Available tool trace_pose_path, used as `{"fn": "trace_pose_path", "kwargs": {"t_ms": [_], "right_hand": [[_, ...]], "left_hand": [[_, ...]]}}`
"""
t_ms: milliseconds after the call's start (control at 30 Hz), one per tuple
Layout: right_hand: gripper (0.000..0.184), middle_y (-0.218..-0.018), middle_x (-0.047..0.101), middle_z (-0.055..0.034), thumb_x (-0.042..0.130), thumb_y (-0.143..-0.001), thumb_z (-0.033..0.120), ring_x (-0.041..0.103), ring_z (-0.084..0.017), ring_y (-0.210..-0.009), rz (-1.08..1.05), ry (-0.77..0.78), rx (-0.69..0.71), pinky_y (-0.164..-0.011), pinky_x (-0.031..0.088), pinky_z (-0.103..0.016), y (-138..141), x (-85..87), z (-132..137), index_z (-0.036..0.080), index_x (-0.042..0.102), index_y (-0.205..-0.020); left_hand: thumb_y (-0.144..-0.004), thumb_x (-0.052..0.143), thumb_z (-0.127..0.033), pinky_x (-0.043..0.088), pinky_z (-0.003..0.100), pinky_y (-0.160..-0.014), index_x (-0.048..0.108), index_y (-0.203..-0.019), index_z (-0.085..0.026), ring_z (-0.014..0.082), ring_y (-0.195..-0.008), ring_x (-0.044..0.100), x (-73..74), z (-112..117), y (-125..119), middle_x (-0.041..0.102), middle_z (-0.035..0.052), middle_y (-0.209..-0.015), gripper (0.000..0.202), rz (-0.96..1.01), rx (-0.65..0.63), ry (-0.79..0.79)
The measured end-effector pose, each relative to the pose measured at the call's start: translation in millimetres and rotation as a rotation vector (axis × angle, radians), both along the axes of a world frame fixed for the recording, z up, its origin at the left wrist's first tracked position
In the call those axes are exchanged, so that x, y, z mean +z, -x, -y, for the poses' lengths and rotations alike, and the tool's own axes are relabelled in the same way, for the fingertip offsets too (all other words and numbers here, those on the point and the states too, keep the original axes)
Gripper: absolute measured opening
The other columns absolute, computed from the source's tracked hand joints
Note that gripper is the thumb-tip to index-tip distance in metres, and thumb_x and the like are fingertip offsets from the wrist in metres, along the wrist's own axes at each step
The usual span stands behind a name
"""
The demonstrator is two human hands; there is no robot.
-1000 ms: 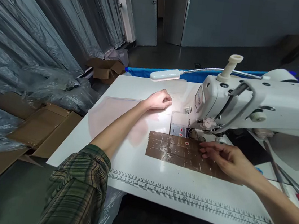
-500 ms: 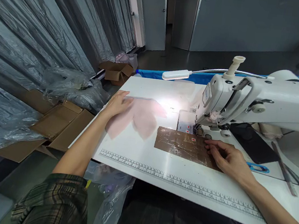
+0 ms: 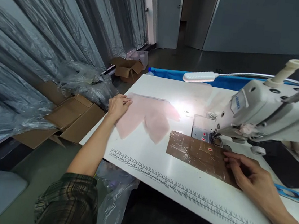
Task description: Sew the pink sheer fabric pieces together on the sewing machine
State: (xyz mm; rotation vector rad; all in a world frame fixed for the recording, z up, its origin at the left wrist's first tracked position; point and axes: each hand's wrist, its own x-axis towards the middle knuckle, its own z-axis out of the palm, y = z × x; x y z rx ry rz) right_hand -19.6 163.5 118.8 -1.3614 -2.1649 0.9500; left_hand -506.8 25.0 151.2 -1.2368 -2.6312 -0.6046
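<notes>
A sheer pink fabric piece (image 3: 157, 127) lies spread on the white sewing table, its lower edge split into pointed lobes. At its upper left corner, my left hand (image 3: 117, 107) has thumb and fingers drawn together on the fabric edge. My right hand (image 3: 253, 177) rests at the right end of a brown tape-covered plate (image 3: 188, 151), in front of the sewing machine (image 3: 248, 109). Its thumb and forefinger are pinched together; whatever is between them is too small to make out. The needle area is just beyond the plate, left of this hand.
A printed ruler (image 3: 173, 183) runs along the table's front edge. A lamp (image 3: 199, 76) lights the table. Blue thread snips (image 3: 290, 193) and a black flat object (image 3: 287, 163) lie at right. Cardboard boxes (image 3: 69, 113) and plastic bags stand on the floor at left.
The view has turned left, so the table and machine appear further right. My left hand's fingers, spread before, are now drawn together at the fabric's corner. My right hand stays by the plate.
</notes>
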Motion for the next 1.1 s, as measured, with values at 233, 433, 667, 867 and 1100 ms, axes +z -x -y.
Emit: {"fn": "trace_pose_path", "kwargs": {"t_ms": [233, 433, 667, 867, 1100], "right_hand": [[0.049, -0.099, 0.077, -0.0047, 0.058, -0.071, 0.062, 0.056, -0.015, -0.048, 0.008, -0.030, -0.002, -0.040, 0.046, -0.029, -2, -0.9, -4, 0.026, 0.076, -0.099], [0.044, -0.103, 0.076, -0.0064, 0.059, -0.071, 0.062, 0.066, -0.023, -0.060, 0.001, -0.011, -0.005, -0.045, 0.052, -0.034, -1, 2.2, -3, 0.030, 0.076, -0.096], [0.046, -0.102, 0.076, -0.0057, 0.056, -0.071, 0.062, 0.059, -0.018, -0.052, 0.042, -0.018, 0.008, -0.046, 0.048, -0.034, -1, 2.6, -3, 0.030, 0.075, -0.098], [0.044, -0.100, 0.076, -0.0076, 0.052, -0.080, 0.052, 0.069, -0.022, -0.077, -0.026, -0.038, 0.066, -0.058, 0.050, -0.030, 5, 6.4, 1, 0.022, 0.073, -0.105], [0.037, -0.099, 0.075, -0.0087, 0.052, -0.088, 0.041, 0.070, -0.021, -0.080, -0.082, -0.092, 0.112, -0.059, 0.051, -0.028, 6, 2.7, 3, 0.019, 0.072, -0.110]], "left_hand": [[-0.094, 0.058, -0.039, 0.042, 0.049, -0.104, 0.077, -0.109, -0.025, 0.0300, -0.117, 0.059, -4.2, -3, -9, 0.067, 0.0089, -0.122, 0.028, -0.028, -0.041, 0.026], [-0.092, 0.062, -0.035, 0.039, 0.050, -0.105, 0.079, -0.101, -0.027, 0.0284, -0.113, 0.060, -3.8, -2, -12, 0.068, 0.0070, -0.115, 0.021, -0.067, -0.060, -0.042], [-0.093, 0.058, -0.033, 0.049, 0.037, -0.098, 0.077, -0.104, -0.026, 0.0203, -0.102, 0.065, -6.2, -3, -13, 0.071, 0.0038, -0.108, 0.023, -0.083, -0.098, -0.095], [-0.092, 0.054, -0.039, 0.046, 0.044, -0.105, 0.077, -0.103, -0.019, 0.0275, -0.111, 0.063, -6.4, -6, -8, 0.070, 0.0104, -0.117, 0.032, -0.082, -0.124, -0.061], [-0.088, 0.052, -0.036, 0.047, 0.048, -0.099, 0.078, -0.091, -0.023, 0.0302, -0.106, 0.065, -2.9, -8, -3, 0.072, 0.0088, -0.110, 0.029, -0.078, -0.150, -0.062]]}}
